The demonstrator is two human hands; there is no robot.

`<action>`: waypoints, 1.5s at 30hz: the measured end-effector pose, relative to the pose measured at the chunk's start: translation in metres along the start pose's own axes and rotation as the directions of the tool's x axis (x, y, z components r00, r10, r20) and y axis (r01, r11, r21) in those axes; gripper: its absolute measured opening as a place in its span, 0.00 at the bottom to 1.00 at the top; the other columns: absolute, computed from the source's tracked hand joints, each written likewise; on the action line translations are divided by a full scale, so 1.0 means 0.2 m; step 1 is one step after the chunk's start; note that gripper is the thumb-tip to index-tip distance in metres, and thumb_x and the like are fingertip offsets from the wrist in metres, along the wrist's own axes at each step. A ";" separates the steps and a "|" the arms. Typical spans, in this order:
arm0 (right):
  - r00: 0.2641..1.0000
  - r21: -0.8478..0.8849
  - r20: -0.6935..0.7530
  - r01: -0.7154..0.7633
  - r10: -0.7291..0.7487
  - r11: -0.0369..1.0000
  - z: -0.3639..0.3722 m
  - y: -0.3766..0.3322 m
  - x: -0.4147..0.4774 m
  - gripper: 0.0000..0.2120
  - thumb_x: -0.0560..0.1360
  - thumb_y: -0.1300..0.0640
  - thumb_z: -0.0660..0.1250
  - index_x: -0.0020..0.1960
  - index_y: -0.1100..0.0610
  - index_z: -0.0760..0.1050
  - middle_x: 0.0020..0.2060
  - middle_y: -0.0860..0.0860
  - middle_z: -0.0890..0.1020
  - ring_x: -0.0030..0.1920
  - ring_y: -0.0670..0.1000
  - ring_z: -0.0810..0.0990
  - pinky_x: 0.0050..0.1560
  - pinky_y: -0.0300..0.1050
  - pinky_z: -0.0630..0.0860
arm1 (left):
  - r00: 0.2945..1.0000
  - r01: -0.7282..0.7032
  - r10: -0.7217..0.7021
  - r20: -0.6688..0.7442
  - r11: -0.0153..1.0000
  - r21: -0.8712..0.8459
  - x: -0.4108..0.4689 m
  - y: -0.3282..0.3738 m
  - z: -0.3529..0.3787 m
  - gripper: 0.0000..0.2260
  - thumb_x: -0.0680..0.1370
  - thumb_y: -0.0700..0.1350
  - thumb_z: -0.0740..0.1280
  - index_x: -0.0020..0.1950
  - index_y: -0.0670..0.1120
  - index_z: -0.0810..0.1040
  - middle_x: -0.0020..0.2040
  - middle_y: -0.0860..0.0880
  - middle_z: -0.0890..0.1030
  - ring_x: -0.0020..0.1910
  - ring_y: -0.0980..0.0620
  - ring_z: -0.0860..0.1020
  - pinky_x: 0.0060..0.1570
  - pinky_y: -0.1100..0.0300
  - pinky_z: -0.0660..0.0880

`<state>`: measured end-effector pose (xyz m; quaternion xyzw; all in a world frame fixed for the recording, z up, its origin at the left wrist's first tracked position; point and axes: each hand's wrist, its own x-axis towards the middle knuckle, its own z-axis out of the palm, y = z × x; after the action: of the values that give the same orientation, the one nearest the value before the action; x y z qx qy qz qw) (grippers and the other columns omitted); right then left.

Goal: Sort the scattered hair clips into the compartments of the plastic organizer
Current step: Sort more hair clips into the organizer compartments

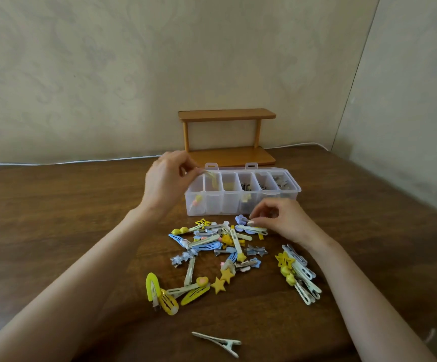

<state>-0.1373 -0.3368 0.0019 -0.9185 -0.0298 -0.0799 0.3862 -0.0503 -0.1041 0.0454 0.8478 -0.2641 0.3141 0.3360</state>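
Observation:
A clear plastic organizer (240, 205) with several compartments stands on the wooden table; some compartments hold clips. My left hand (166, 178) hovers over the organizer's left end, fingers pinched on a pale yellow clip (210, 176) above the second compartment. My right hand (282, 220) rests just in front of the organizer, its fingertips pinching a pale clip with a blue flower (251, 228) at the top of the scattered pile (212, 249). The pile holds yellow, blue and white clips, stars and snap clips.
A group of white and yellow clips (299, 274) lies right of the pile. One white alligator clip (218, 342) lies alone near the front. A small wooden shelf (227, 137) stands behind the organizer against the wall. A white cable (68, 162) runs along the table's back edge.

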 end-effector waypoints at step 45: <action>0.987 0.522 -0.159 0.097 -0.015 0.847 -0.04 -0.02 0.00 0.07 0.72 0.69 0.68 0.47 0.60 0.79 0.40 0.54 0.79 0.40 0.49 0.79 0.41 0.39 0.79 | 0.804 -0.265 0.290 0.518 0.956 -0.123 -0.16 0.14 0.16 0.11 0.72 0.53 0.69 0.52 0.51 0.77 0.44 0.59 0.76 0.44 0.59 0.70 0.43 0.62 0.71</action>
<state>-0.1387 -0.3387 0.0104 -0.7672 -0.0486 -0.1482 0.6222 -0.0790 -0.1383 0.0160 0.8458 -0.4746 0.1071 0.2192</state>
